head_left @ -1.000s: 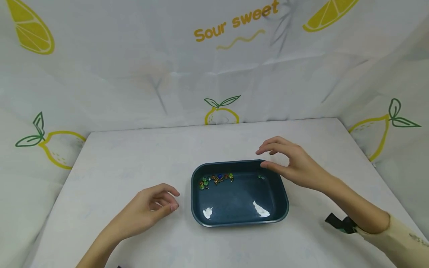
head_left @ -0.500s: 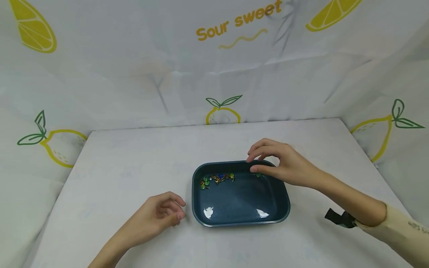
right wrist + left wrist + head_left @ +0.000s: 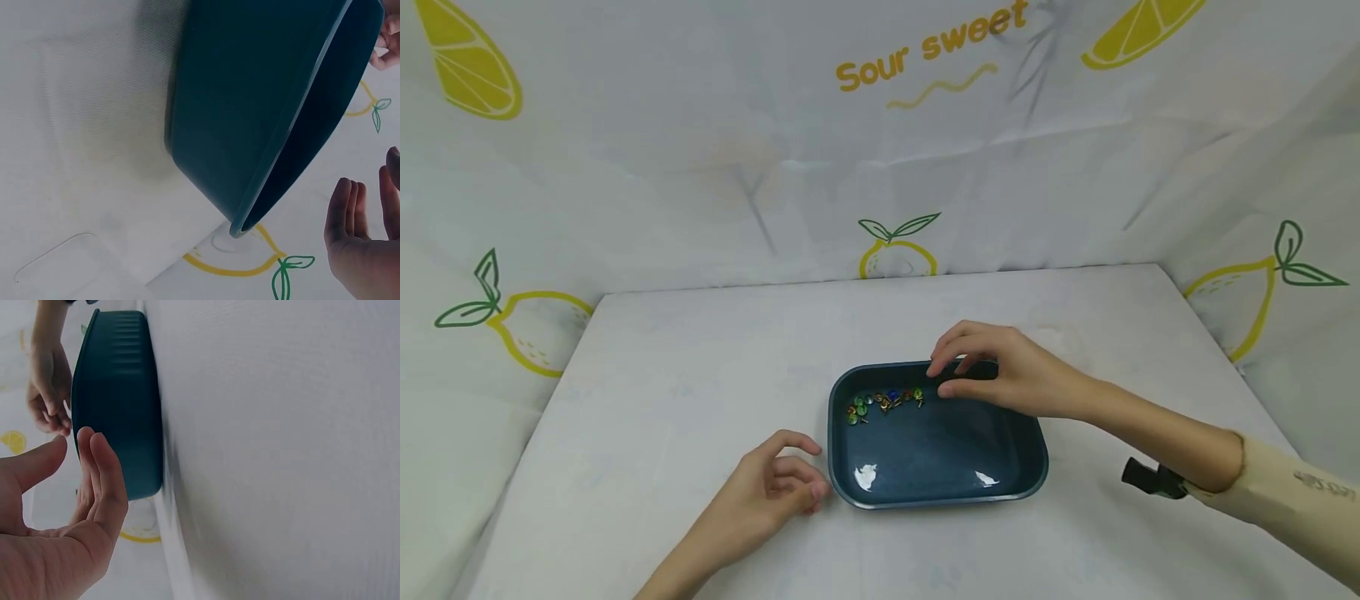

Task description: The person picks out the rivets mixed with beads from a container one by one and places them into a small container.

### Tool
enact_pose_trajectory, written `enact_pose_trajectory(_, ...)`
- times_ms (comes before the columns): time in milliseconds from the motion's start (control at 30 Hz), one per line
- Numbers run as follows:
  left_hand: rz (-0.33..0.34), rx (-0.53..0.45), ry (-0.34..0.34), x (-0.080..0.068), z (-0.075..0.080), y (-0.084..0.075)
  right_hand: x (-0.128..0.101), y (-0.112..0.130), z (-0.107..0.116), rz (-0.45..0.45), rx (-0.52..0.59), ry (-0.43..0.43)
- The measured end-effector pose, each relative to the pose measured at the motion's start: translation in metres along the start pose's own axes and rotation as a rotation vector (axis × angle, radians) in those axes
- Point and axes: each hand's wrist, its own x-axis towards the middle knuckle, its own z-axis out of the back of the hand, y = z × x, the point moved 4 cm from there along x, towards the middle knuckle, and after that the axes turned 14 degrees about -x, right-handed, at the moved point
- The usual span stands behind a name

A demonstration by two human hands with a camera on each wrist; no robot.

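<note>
White table (image 3: 685, 392) | pushpins (image 3: 883, 401) in tray (image 3: 936, 492) | right hand (image 3: 1000, 377) just beside

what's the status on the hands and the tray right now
Right hand open over the tray's far side, near the pushpins, holding nothing. Left hand open on the table beside the tray's left edge. Nothing in the way.

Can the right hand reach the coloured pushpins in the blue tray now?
Probably yes. The right hand hovers over the open tray, just right of the pushpins, with nothing between them.
</note>
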Motion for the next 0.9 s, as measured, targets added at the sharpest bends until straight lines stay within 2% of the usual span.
enact_pose_trajectory(167, 0.023, -0.040, -0.006, 0.002, -0.004, 0.003, 0.002, -0.001, -0.005, -0.004, 0.042, 0.015)
enact_pose_trajectory(400, 0.006, -0.048, -0.010, 0.004, -0.008, 0.004, 0.006, -0.003, -0.013, -0.009, 0.113, 0.024)
enact_pose_trajectory(900, 0.014, -0.042, -0.002, 0.009, -0.009, 0.007, 0.012, -0.001, -0.025, -0.109, 0.162, 0.154)
